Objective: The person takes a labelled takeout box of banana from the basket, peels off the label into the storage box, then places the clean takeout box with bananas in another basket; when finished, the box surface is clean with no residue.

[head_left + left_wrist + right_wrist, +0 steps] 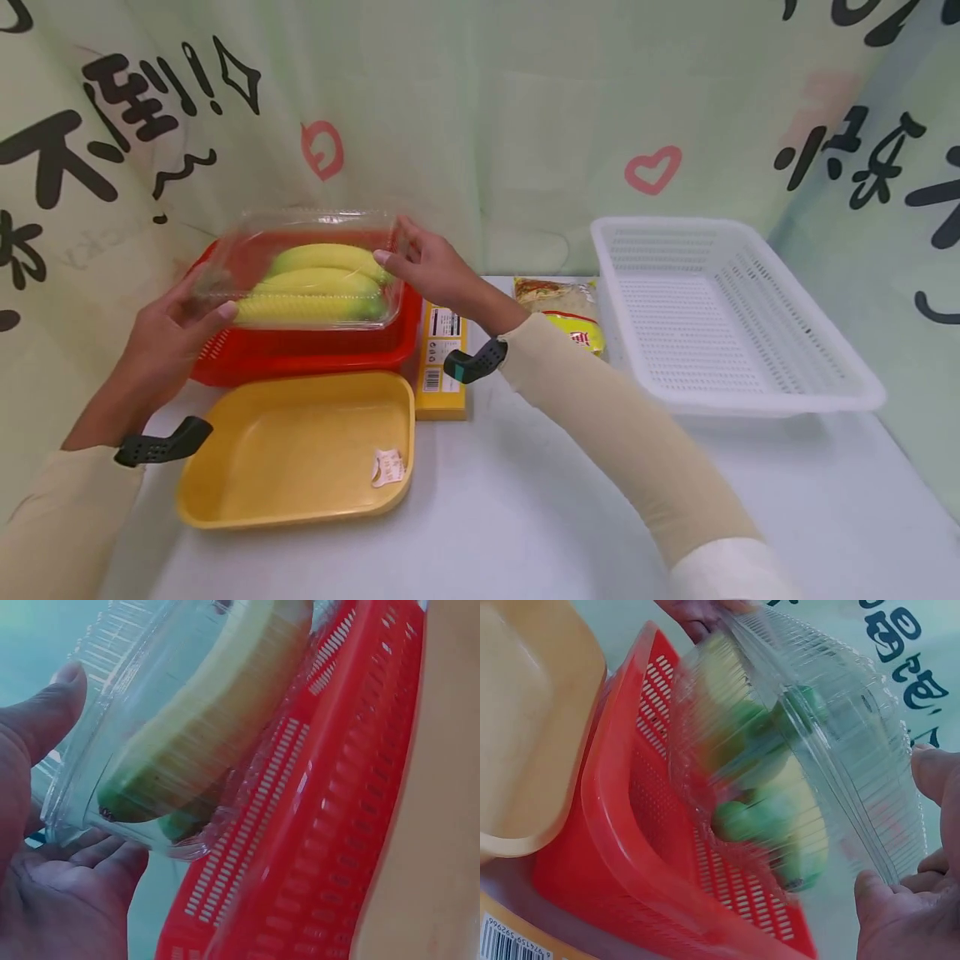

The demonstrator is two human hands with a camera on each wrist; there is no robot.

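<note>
A clear plastic clamshell box with yellow, green-ended bananas inside is held between both hands, over the red basket. My left hand grips its left end, thumb on the near corner. At the opposite end, my right hand pinches the edge with the thumb in front. From the right wrist, the ribbed clear plastic appears tilted above the red basket, with the green banana ends showing through.
A yellow tray with a torn label stands in front of the red basket. Right of these lie a yellow carton and a bagged food packet, partly behind the right arm. A white basket stands at right; a curtain hangs behind.
</note>
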